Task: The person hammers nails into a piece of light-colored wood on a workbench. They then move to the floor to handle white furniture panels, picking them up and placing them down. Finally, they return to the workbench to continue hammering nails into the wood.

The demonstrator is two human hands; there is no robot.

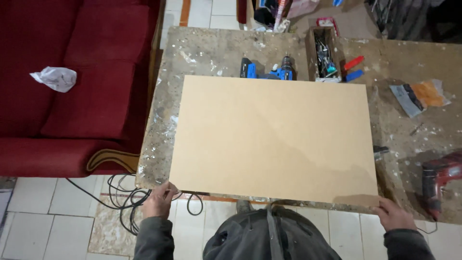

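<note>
On the paint-spattered tabletop lies a wide, flat tan fibreboard panel — stiff, thin, likely light but unwieldy; left hand and right hand each grip a near corner.

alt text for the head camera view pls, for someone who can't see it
A person's left hand and right hand grip the near corners of a large tan board lying flat on a paint-spattered workbench. A blue cordless drill lies beyond it; a red sofa stands alongside.
</note>
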